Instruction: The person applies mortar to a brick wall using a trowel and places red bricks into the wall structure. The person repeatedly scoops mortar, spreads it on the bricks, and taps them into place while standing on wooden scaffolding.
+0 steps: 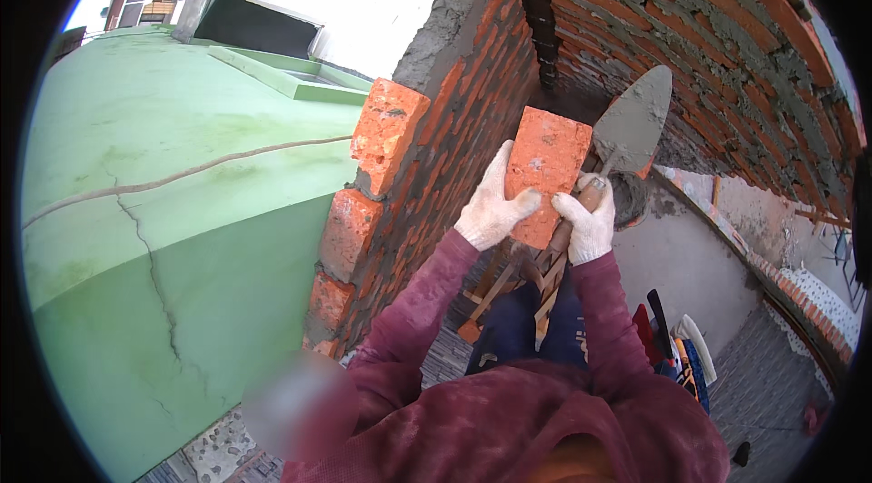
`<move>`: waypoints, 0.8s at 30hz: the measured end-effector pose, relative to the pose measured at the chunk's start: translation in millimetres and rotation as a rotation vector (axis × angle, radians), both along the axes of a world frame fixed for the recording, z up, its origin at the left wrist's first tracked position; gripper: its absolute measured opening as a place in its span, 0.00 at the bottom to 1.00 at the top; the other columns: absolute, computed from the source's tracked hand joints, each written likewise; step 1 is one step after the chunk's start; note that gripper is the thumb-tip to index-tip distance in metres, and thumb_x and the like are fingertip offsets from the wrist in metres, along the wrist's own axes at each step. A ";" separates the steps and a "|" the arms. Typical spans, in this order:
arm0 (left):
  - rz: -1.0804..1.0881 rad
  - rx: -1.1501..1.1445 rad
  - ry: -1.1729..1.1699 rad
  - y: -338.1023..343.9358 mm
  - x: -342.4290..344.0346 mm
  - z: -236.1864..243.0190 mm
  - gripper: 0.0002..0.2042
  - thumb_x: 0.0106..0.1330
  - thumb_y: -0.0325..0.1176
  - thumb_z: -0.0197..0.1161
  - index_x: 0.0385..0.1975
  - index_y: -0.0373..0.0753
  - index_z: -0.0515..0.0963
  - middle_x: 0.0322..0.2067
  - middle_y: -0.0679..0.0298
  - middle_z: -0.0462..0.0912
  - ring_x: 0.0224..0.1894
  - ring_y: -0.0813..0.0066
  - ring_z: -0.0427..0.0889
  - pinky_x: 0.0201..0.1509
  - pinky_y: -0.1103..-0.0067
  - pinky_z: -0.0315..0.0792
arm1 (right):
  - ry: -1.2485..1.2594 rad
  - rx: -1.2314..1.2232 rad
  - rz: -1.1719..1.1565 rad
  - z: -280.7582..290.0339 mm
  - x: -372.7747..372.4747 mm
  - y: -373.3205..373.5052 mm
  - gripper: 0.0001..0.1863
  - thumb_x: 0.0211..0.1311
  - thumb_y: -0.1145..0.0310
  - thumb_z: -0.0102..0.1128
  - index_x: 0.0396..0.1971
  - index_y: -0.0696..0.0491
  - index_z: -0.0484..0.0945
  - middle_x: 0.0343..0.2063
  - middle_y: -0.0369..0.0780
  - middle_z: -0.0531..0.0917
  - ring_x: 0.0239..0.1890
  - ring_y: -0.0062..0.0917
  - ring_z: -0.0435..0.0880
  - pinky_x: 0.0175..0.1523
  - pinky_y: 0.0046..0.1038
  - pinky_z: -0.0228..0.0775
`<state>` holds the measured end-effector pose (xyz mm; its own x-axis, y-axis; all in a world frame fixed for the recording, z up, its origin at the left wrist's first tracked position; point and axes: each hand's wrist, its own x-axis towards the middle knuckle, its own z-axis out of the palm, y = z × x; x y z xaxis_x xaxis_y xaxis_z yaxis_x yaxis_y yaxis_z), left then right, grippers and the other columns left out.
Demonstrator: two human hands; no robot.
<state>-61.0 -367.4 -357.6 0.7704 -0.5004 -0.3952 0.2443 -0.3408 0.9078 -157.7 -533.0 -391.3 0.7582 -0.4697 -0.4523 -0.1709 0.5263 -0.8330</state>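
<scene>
An orange-red brick (549,156) is held up in front of me, its broad face toward me. My left hand (493,209), in a whitish glove, grips its left side with the thumb across the face. My right hand (590,221), gloved alike, is closed around the wooden handle of a trowel (639,120), and its thumb touches the brick's lower right side. Grey mortar coats the pointed blade. To the left stands a brick wall (445,138) with wet mortar along its top. Several bricks (389,124) form its stepped near end.
Another brick wall (690,38) with rough joints rises at the right. Below the trowel is a round container (629,197) of mortar. A green surface (182,147) with a crack lies left of the near wall. Wooden legs (486,297) stand by my knees, and assorted items (686,356) sit at lower right.
</scene>
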 end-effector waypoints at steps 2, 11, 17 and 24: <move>-0.074 0.322 -0.221 0.0 16.8 25.4 0.68 0.48 0.61 0.82 0.79 0.27 0.44 0.74 0.39 0.56 0.75 0.45 0.63 0.75 0.60 0.66 | -0.019 -0.051 0.065 21.3 17.8 4.0 0.24 0.54 0.69 0.78 0.46 0.55 0.73 0.45 0.39 0.81 0.45 0.23 0.82 0.52 0.28 0.77; 0.148 -0.166 -0.045 -0.9 58.3 77.0 0.66 0.51 0.42 0.84 0.79 0.24 0.38 0.74 0.44 0.60 0.75 0.59 0.66 0.74 0.66 0.68 | -0.204 0.103 0.225 85.0 51.6 5.8 0.18 0.61 0.76 0.69 0.47 0.56 0.71 0.59 0.52 0.81 0.61 0.35 0.82 0.63 0.38 0.77; 0.030 0.140 -0.404 4.8 198.0 94.3 0.63 0.47 0.48 0.85 0.78 0.25 0.52 0.70 0.42 0.71 0.70 0.60 0.75 0.74 0.72 0.69 | -0.040 0.037 0.250 76.5 29.2 -42.9 0.16 0.60 0.81 0.65 0.45 0.57 0.70 0.55 0.52 0.81 0.54 0.36 0.87 0.58 0.39 0.83; -0.051 0.525 -0.724 3.2 287.5 31.7 0.64 0.46 0.52 0.83 0.80 0.31 0.52 0.74 0.42 0.65 0.73 0.51 0.70 0.77 0.66 0.65 | 0.443 -0.270 0.483 -3.4 -59.9 -75.0 0.16 0.55 0.68 0.70 0.39 0.61 0.79 0.34 0.42 0.86 0.38 0.25 0.86 0.44 0.28 0.78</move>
